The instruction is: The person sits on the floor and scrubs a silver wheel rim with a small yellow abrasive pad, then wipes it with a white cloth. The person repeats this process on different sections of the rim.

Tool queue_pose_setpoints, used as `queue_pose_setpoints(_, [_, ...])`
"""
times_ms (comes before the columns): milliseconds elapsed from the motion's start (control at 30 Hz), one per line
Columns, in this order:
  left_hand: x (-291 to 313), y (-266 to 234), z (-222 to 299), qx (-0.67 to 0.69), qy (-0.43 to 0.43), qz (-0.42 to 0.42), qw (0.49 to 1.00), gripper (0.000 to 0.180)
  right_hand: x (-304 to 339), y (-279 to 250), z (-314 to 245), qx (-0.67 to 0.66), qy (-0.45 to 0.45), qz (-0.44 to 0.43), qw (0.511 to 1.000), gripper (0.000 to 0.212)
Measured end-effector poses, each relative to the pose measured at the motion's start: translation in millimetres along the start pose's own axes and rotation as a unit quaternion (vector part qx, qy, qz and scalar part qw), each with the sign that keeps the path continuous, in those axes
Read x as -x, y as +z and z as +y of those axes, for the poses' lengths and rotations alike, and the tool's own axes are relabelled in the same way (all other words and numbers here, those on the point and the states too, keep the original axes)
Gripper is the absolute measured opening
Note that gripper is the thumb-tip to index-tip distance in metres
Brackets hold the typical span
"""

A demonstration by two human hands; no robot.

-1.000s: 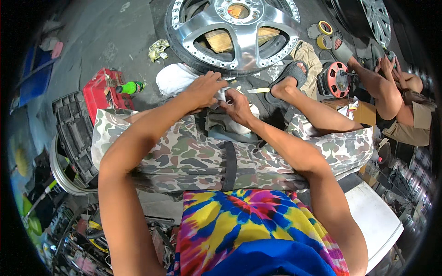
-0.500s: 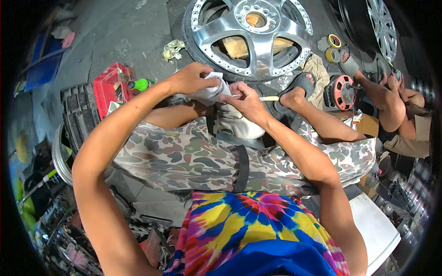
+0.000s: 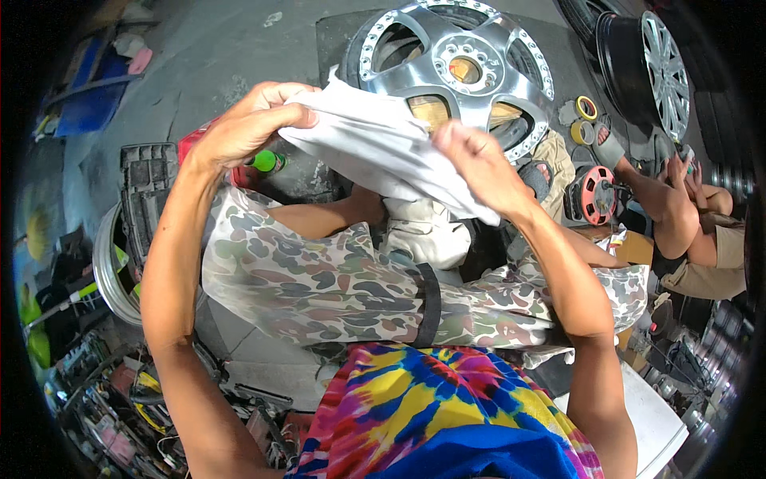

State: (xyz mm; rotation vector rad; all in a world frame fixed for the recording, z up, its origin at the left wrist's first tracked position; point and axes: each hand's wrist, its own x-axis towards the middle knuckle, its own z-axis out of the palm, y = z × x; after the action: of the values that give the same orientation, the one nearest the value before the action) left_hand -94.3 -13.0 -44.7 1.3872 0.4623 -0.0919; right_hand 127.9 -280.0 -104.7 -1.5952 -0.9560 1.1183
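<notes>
- My left hand [image 3: 239,128] and right hand [image 3: 479,164] each pinch an end of the white cloth [image 3: 375,152], stretched between them above my lap, in front of the wheel [image 3: 455,64].
- I judge it is best to hold firm at both ends and keep the cloth taut and flat.

Left arm: rises from the lower left of the frame, forearm running up to the upper left centre.
Left hand [image 3: 243,128]: upper left centre, fingers curled shut, knuckles up, thumb tucked under.
Right arm: comes up from the lower right, forearm slanting toward upper centre.
Right hand [image 3: 479,164]: upper centre, back toward the camera, fingers bent in a pinch.
Spacing: hands apart, at like height.
</notes>
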Motion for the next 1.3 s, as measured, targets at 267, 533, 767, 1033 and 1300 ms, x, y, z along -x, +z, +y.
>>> queue_pose_setpoints(267, [-0.8,24.1,-12.0,-0.076,-0.031,-0.107,0.991,0.004,16.2,21.2,0.2,0.126,-0.070,-0.021,0.989,0.073])
queue_pose_setpoints(533, [1.5,18.3,-2.5,-0.094,0.018,-0.152,0.984,0.025,3.4,51.4,-44.6,-0.007,0.102,-0.190,0.976,0.055])
queue_pose_setpoints(767, [17.8,-126.5,-91.2,-0.306,-0.101,0.041,0.946,0.035,36.2,50.1,-45.7,0.160,-0.235,-0.090,0.955,0.026])
queue_pose_setpoints(1033, [13.7,-172.8,-254.6,-0.619,-0.136,0.172,0.754,0.052,76.4,53.3,-56.1,-0.058,-0.252,-0.054,0.964,0.032])
queue_pose_setpoints(1300, [-16.2,-160.3,-304.6,-0.451,0.107,0.284,0.839,0.038,72.4,53.0,-25.6,-0.239,-0.086,-0.027,0.967,0.023])
